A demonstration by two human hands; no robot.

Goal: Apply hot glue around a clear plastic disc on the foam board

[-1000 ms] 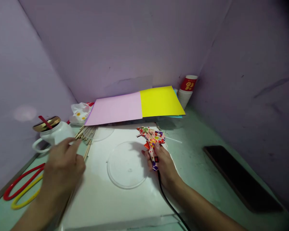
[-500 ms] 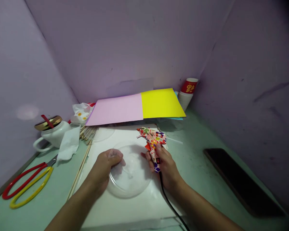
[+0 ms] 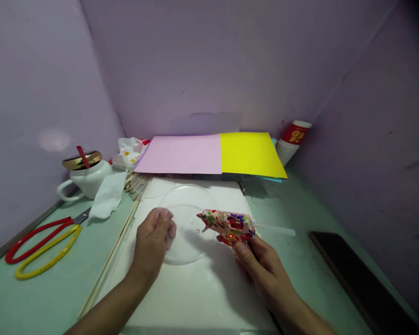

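Observation:
My left hand (image 3: pixel 156 238) pinches the near left rim of a clear round plastic lid (image 3: pixel 186 218) and tilts it up off the white board (image 3: pixel 202 288). My right hand (image 3: pixel 256 260) grips a flower-patterned glue gun (image 3: pixel 227 225) with a small red light on. Its nozzle points left at the lid, and a clear glue stick (image 3: pixel 275 229) juts out of its back to the right.
Pink paper (image 3: pixel 183 155) and yellow paper (image 3: pixel 249 153) lie at the back. A stack of red paper cups (image 3: pixel 291 139) stands at the back right. At left are a white mug (image 3: pixel 85 177), a tissue (image 3: pixel 106 197), wooden sticks (image 3: pixel 106 267), and scissors (image 3: pixel 38 244). A dark slab (image 3: pixel 356 279) lies at right.
My left hand left the sticks, took hold of the clear lid and lifted its edge. My right hand tipped the glue gun over so its nozzle points at the lid.

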